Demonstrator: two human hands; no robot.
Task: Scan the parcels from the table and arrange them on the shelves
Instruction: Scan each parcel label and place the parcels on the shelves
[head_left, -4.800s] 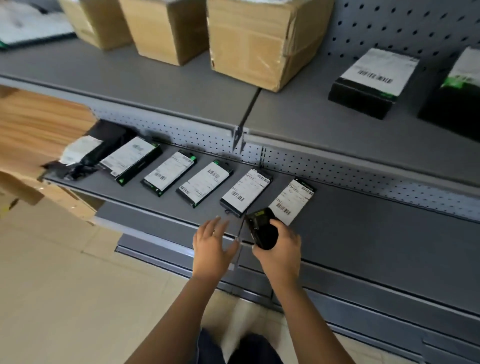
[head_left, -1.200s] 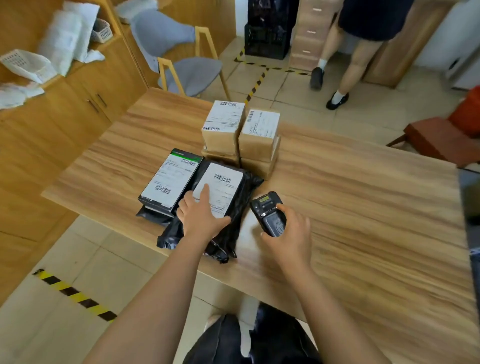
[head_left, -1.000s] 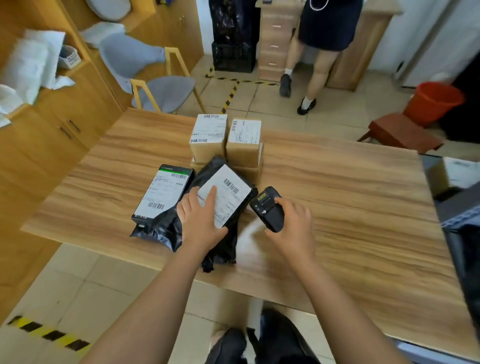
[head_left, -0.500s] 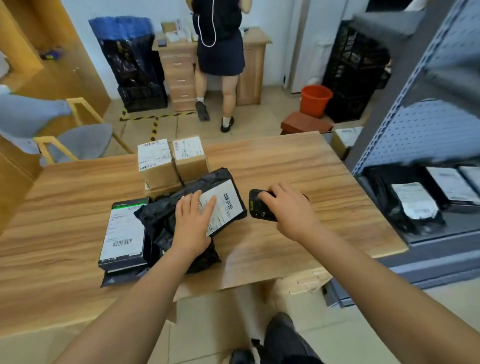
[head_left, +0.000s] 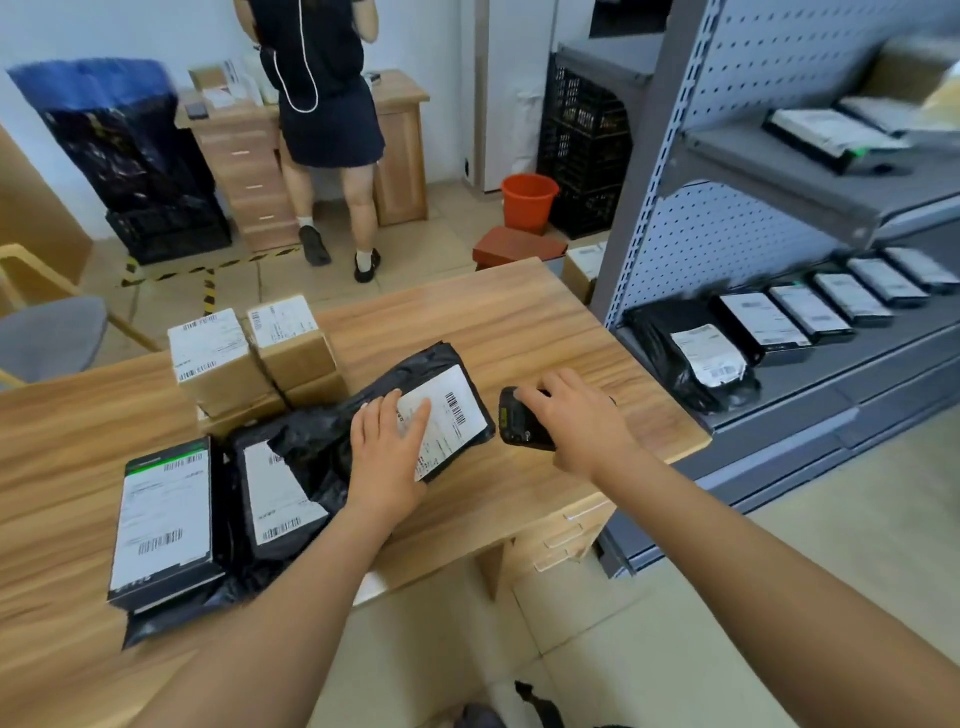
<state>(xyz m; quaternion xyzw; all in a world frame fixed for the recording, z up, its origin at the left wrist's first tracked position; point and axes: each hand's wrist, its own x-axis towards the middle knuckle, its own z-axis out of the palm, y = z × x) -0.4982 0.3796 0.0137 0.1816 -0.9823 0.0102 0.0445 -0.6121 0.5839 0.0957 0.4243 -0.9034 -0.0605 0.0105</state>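
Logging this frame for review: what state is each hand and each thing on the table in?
second mailer, label up, partly covered
top mailer, label up, overlapping second mailer
scanner, held, mostly covered
left hand, flat on top mailer's label
right hand, grips scanner
black box, flat, label up
cardboard boxes, closed, stacked, labels up

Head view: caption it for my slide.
Left hand rests on a mailer on the table; right hand holds the scanner.

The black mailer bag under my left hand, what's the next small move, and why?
Probably lift the scanner and aim it at the barcode. Your left hand lies flat on the black mailer bag, whose label faces up with the barcode uncovered beside your fingers. Your right hand already grips the scanner just to the right of it.
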